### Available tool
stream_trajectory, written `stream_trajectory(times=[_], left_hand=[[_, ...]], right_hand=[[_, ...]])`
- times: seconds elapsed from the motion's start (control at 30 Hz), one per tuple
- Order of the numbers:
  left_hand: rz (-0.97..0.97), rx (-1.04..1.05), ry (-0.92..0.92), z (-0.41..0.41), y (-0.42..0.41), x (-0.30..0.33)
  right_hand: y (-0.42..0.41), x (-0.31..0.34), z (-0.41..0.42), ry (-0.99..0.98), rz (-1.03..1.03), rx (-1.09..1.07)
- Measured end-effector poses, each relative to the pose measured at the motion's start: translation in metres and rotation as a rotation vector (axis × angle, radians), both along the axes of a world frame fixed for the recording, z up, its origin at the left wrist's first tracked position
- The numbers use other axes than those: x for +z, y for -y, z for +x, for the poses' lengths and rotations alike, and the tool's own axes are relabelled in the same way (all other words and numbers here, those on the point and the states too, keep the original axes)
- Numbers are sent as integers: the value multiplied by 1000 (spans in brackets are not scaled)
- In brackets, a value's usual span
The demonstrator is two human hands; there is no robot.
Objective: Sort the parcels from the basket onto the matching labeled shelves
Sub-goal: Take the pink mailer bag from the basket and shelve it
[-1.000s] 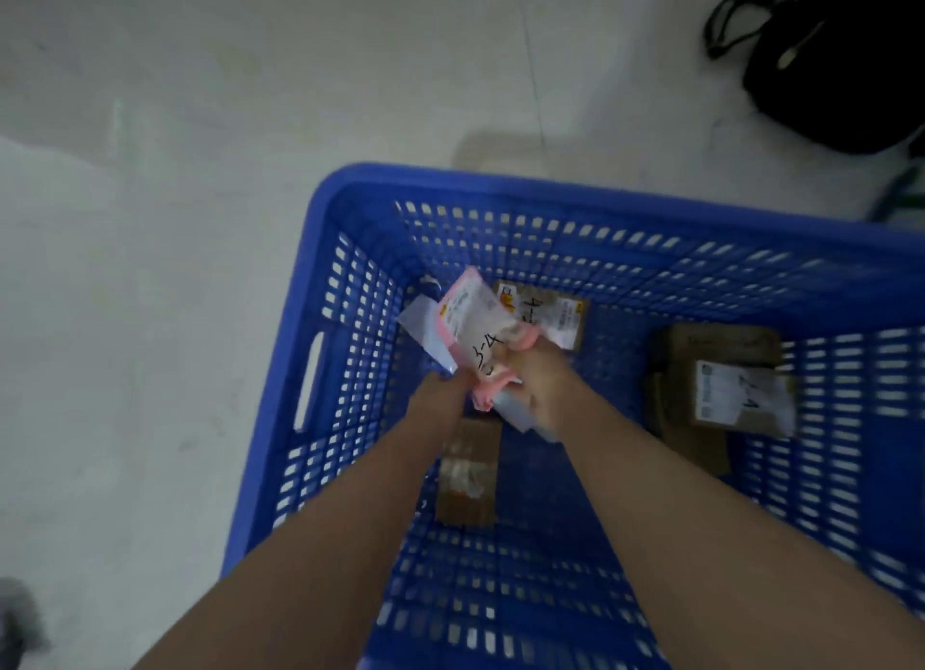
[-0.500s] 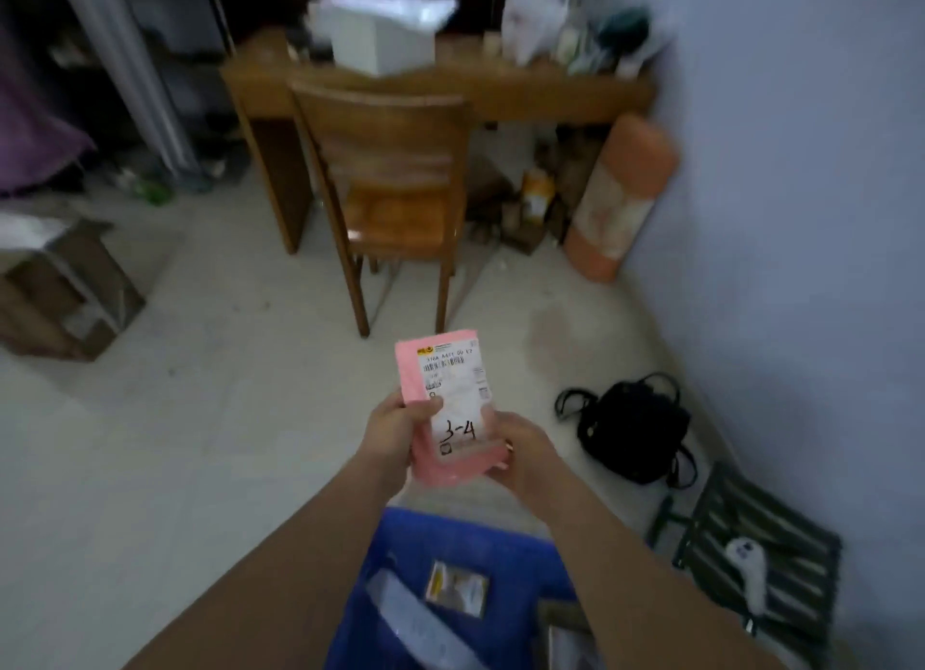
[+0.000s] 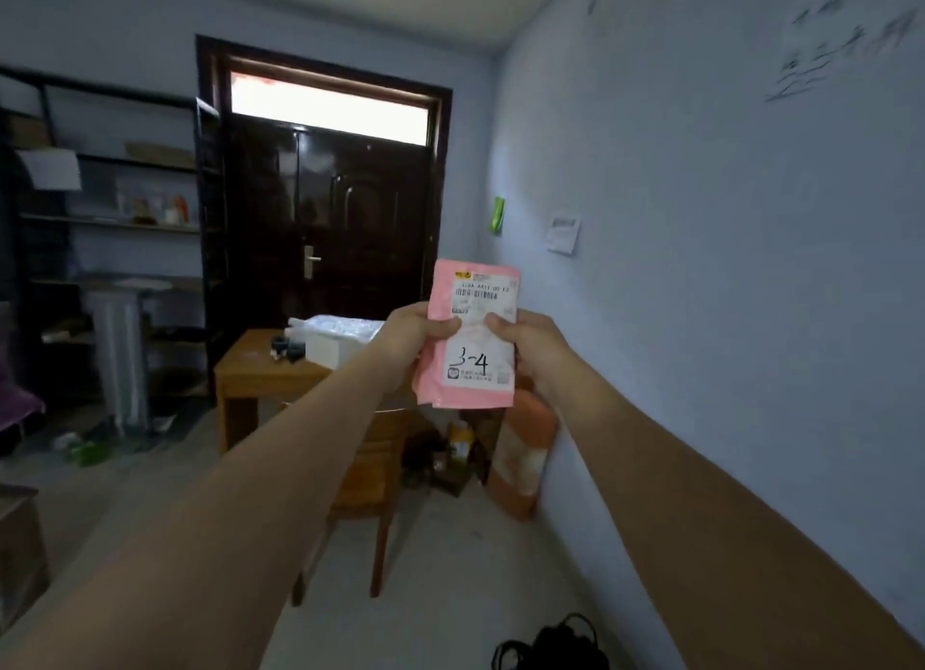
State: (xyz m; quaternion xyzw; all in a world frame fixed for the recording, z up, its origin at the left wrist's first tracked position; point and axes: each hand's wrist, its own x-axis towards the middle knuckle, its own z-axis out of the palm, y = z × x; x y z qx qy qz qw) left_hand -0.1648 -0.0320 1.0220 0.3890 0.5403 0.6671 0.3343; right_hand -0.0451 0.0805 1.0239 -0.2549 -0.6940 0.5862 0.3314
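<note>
Both arms outstretched; left hand (image 3: 408,339), right hand (image 3: 530,341) fingers clamped on upright pink parcel (image 3: 470,334).

Handwritten "3-4" stands on the pink parcel's (image 3: 468,339) white label (image 3: 481,336).

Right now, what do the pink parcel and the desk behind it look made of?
Pink parcel: probably thin plastic mailer film, slightly glossy; its bottom edge creases, and a white paper label marked 3-4 is stuck on. Both hands, left and right, pinch it. Desk: looks like varnished wood, orange-brown with a smooth sheen.
</note>
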Motion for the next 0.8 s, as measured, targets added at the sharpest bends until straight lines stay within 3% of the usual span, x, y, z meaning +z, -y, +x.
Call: stream_trajectory(times=[0.13, 0.27, 0.6, 0.8], left_hand=[[68, -30, -119, 33, 19, 62], [108, -88, -158, 71, 31, 87], [121, -262, -139, 118, 24, 76], [134, -513, -148, 212, 15, 73]], right_hand=[[29, 67, 37, -43, 138, -152], [48, 91, 71, -64, 193, -288], [76, 74, 139, -57, 184, -507], [106, 66, 245, 6, 212, -765]])
